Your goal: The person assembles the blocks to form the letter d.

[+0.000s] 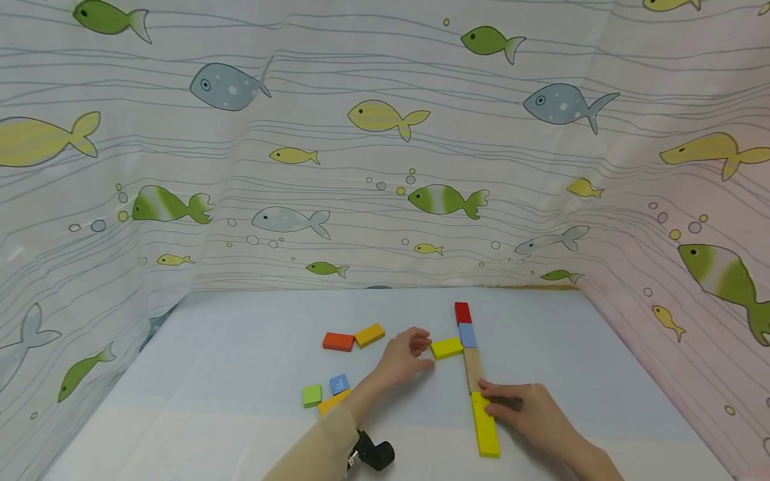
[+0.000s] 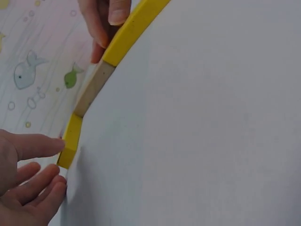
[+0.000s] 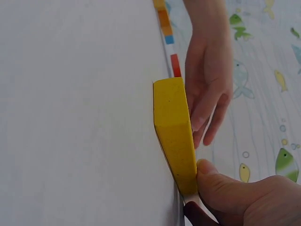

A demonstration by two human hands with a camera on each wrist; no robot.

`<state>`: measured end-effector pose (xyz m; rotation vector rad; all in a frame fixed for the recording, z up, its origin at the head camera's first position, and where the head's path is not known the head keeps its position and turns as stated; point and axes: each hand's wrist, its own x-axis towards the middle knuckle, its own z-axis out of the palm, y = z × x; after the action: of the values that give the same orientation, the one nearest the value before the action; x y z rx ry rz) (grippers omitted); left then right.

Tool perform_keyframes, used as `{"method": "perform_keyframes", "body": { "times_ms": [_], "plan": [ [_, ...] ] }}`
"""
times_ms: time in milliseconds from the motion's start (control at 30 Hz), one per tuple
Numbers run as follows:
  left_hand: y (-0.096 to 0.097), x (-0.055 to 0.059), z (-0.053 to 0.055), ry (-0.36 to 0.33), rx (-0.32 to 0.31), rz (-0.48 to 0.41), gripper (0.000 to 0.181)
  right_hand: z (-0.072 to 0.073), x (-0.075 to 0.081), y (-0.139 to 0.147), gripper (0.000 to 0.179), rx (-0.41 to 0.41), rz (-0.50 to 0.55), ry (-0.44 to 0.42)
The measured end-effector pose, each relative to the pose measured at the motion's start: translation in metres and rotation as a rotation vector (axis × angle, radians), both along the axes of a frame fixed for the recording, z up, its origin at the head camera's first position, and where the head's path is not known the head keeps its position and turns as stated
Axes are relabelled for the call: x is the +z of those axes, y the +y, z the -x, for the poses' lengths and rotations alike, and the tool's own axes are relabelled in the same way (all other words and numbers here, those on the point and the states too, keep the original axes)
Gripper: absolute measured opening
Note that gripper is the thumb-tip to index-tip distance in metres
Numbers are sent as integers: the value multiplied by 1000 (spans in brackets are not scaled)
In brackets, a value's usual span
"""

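Left hand loose by short yellow block, right hand touching long yellow block, can't tell if gripping; sideways nudge could skew the 4-block row.

Smooth paint w/ a slight sheen coats the long yellow block and short yellow block; plain block shows bare matt wood. Bench top looks smooth, matt. Creased fish-print curtain: cloth or plastic, can't tell. Beige sleeve: matt cloth. Blk. gadget: apparent plastic w/ shiny metal pt.
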<state>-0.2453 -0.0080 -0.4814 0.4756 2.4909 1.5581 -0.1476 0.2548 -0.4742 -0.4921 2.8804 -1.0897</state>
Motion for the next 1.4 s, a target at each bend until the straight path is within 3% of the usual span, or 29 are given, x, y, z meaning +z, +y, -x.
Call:
{"method": "perform_keyframes", "body": {
  "times_ms": [300, 533, 733, 967, 1400],
  "plan": [
    [-33, 18, -15, 7, 40, 44, 50, -1, 0, 1, 37, 7, 9, 3],
    [-68, 34, -19, 90, 129, 8, 44, -1, -1, 1, 37, 0, 11, 5],
    [-97, 33, -18, 123, 204, 5, 44, -1, -3, 2, 37, 6, 5, 19],
    [-125, 30, -20, 86, 309, 30, 45, 0, -5, 3, 37, 10, 12, 19],
    [-160, 16, -11, 87, 393, 101, 48, 0, -6, 4, 36, 20, 11, 50]
  ]
}}
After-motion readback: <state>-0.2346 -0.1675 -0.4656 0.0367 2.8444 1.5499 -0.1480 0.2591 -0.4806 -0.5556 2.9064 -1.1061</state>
